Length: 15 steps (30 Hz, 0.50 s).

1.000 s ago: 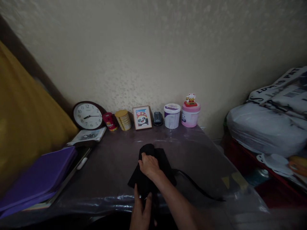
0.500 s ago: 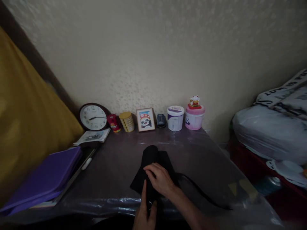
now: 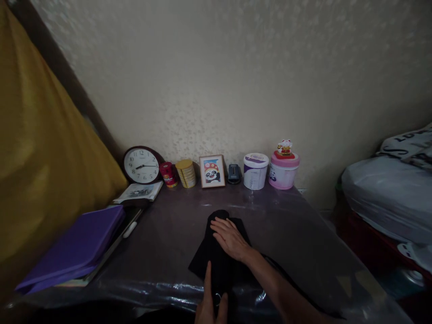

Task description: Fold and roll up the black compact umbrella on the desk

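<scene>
A black folded cloth item (image 3: 218,265) lies lengthwise near the front of the table, its sides flaring out. A thin black strap (image 3: 286,276) trails from it to the right, partly behind my forearm. My right hand (image 3: 231,238) rests flat on the cloth's upper part, fingers stretched out. At the near end, my left hand (image 3: 209,310) lies with index finger and thumb spread over the cloth; its other fingers are hidden. A small pale curved mark shows between that finger and thumb. The dark cloth hides what kind of article this is.
Along the wall stand a clock (image 3: 141,165), a red can (image 3: 168,174), a yellow tin (image 3: 186,173), a panda picture frame (image 3: 212,171), a white tub (image 3: 255,173) and a pink tub (image 3: 284,173) bearing a cat figurine. A purple folder (image 3: 76,245) lies left, beside a yellow curtain (image 3: 43,148).
My right hand has gone from bent fingers near the middle to lying flat farther up the cloth. The left hand keeps its place at the near end. The view has shifted slightly left.
</scene>
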{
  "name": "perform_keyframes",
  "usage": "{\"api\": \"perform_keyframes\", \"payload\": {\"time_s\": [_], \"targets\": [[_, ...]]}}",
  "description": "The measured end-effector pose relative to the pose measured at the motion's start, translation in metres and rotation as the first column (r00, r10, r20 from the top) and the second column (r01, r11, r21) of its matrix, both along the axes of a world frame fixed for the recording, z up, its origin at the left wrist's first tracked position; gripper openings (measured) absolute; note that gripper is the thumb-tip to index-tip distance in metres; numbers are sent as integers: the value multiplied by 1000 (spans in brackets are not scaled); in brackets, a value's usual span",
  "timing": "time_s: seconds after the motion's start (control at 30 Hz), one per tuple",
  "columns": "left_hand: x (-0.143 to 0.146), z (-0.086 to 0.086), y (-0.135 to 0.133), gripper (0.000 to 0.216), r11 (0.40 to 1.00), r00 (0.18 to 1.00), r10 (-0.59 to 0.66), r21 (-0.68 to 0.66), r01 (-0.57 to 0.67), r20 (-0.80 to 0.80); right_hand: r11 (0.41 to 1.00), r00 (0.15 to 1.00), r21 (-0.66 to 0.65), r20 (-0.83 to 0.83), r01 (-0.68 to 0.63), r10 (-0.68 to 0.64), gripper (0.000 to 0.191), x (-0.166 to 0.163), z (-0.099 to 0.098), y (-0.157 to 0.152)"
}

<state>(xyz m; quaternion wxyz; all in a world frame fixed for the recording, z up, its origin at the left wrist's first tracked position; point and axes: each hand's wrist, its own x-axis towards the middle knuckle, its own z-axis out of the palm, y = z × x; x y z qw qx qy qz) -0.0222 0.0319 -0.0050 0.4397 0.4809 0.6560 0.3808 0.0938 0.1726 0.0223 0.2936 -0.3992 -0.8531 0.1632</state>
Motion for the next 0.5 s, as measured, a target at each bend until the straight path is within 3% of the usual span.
{"api": "perform_keyframes", "payload": {"time_s": [0.17,0.3,0.5], "targets": [[-1,5,1,76,1000,999,13,-25,-12,44,998,997,-32,41,60,-59,33,-5,-6,39],[-1,9,1,77,1000,998,-10,-12,10,57,978,982,-98,59,182,-177,35,-8,-7,61],[-2,10,3,76,991,992,-117,-67,114,-45,838,854,-176,36,517,-519,51,-1,-1,52]]}}
